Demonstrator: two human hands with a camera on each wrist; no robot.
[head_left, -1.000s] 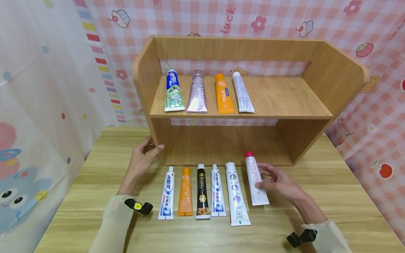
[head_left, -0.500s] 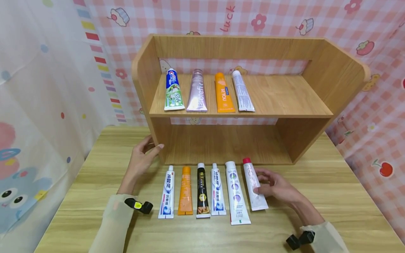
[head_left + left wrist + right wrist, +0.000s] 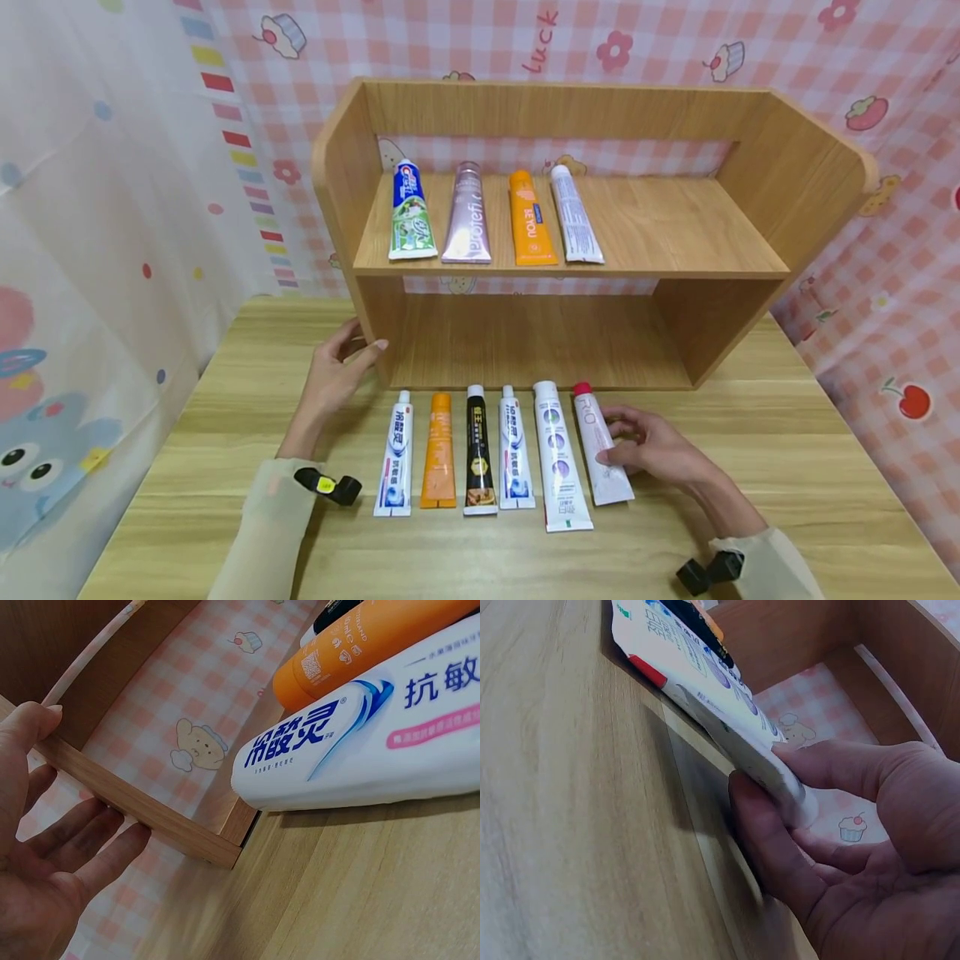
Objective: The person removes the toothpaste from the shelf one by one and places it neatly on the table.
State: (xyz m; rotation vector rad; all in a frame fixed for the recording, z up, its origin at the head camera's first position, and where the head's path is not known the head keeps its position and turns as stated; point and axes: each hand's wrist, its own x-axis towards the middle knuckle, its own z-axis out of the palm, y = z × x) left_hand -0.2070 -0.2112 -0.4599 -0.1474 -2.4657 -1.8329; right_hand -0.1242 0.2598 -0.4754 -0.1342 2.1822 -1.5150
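Note:
At the right end of a row of tubes, my right hand (image 3: 648, 446) pinches a white toothpaste tube with a red cap (image 3: 600, 450) between thumb and fingers. The right wrist view shows that tube (image 3: 742, 746) tilted, low over the wood, its shadow beneath. My left hand (image 3: 341, 371) holds the left side panel of the wooden shelf (image 3: 372, 333); in the left wrist view its thumb lies on one side of the panel edge and its fingers on the other. Nearest to it is a white and blue toothpaste tube (image 3: 352, 727).
In the row also lie an orange tube (image 3: 438, 454), a black tube (image 3: 480, 454), a second white-blue tube (image 3: 516, 454) and a large white tube (image 3: 561, 467). Several tubes, including a green-blue one (image 3: 412, 212), lie on the upper shelf board (image 3: 660, 225). Patterned cloth hangs behind.
My right hand has brought the red-capped tube down and slightly left, closer beside the large white tube. The left hand stays at the shelf's side panel.

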